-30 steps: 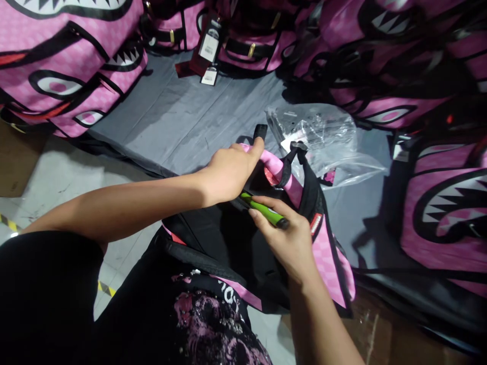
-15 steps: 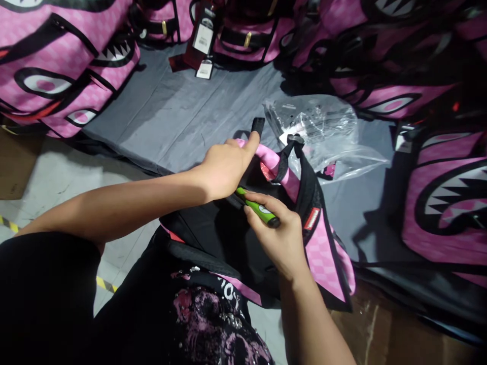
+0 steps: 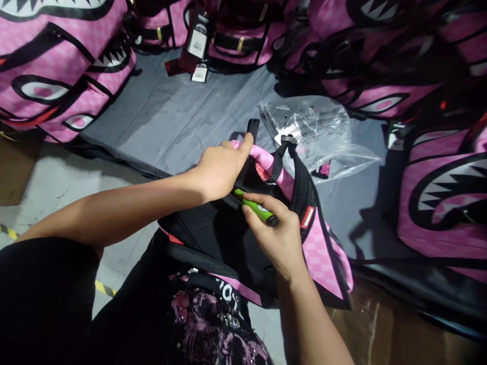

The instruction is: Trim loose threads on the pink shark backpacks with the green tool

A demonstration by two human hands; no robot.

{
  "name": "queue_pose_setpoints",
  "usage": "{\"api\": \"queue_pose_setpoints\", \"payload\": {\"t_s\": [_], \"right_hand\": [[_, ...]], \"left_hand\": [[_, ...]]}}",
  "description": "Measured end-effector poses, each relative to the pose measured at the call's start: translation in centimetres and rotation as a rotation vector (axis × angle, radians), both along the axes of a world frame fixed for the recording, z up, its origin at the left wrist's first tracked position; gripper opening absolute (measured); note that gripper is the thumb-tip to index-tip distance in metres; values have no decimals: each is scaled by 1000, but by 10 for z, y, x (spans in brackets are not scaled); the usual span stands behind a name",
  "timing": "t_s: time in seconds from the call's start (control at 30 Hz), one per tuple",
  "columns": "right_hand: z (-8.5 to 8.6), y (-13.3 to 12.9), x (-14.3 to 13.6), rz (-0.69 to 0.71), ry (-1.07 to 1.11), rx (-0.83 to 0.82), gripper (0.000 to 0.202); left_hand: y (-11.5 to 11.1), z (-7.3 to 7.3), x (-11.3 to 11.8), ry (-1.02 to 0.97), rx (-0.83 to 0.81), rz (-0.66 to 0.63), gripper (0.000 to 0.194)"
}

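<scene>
A black and pink checked backpack (image 3: 228, 228) lies tilted at the table's edge, against my lap, its black side facing me. My left hand (image 3: 222, 170) is closed over its upper edge, one finger stretched along the pink trim beside a short black strap end (image 3: 253, 129). In my right hand (image 3: 276, 228) is a slim green tool with a black end (image 3: 261, 212), held like a pen. Its dark tip points at the black fabric just under my left wrist and is partly hidden. A black webbing loop (image 3: 288, 147) stands at the backpack's top.
A clear plastic bag (image 3: 323, 124) lies on the grey cloth-covered table (image 3: 152, 121) just beyond the backpack. Pink shark-mouth backpacks stand at the left (image 3: 45, 76), along the back and at the right (image 3: 445, 203). Paper tags (image 3: 198, 43) hang at the back. A cardboard box (image 3: 17, 172) is at far left.
The view has shifted slightly, so most things sit a little further left. Both hands keep their grip, and the green tool stays at nearly the same spot on the backpack.
</scene>
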State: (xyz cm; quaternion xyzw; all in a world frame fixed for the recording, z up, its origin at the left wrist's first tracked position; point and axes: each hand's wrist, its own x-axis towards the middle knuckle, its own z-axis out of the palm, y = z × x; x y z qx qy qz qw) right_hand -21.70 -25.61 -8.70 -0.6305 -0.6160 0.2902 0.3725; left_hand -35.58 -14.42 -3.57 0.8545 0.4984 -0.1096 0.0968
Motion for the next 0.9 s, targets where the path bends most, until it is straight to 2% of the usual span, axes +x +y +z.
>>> {"api": "queue_pose_setpoints", "payload": {"t_s": [0.1, 0.2, 0.3, 0.43, 0.53, 0.63, 0.77, 0.9], "right_hand": [[1, -1, -2, -43, -32, 27, 18], [0, -1, -4, -26, -10, 11, 17], [-2, -2, -5, -86, -13, 18, 17], [-4, -2, -6, -51, 29, 8, 18], [-4, -1, -7, -91, 10, 39, 17], [-3, 0, -7, -39, 32, 15, 15], [-3, -1, -6, -103, -22, 66, 16], [-5, 0, -6, -64, -10, 53, 16]], "left_hand": [[0, 1, 0, 8, -9, 2, 84], [0, 1, 0, 12, -8, 8, 85], [0, 0, 0, 6, 5, 4, 85], [-1, -2, -1, 2, 9, 3, 85], [-1, -2, -1, 1, 14, -1, 84], [-2, -2, -1, 3, 17, 5, 84], [-1, -2, -1, 2, 13, 8, 86], [0, -3, -3, 4, 27, 1, 86]]}}
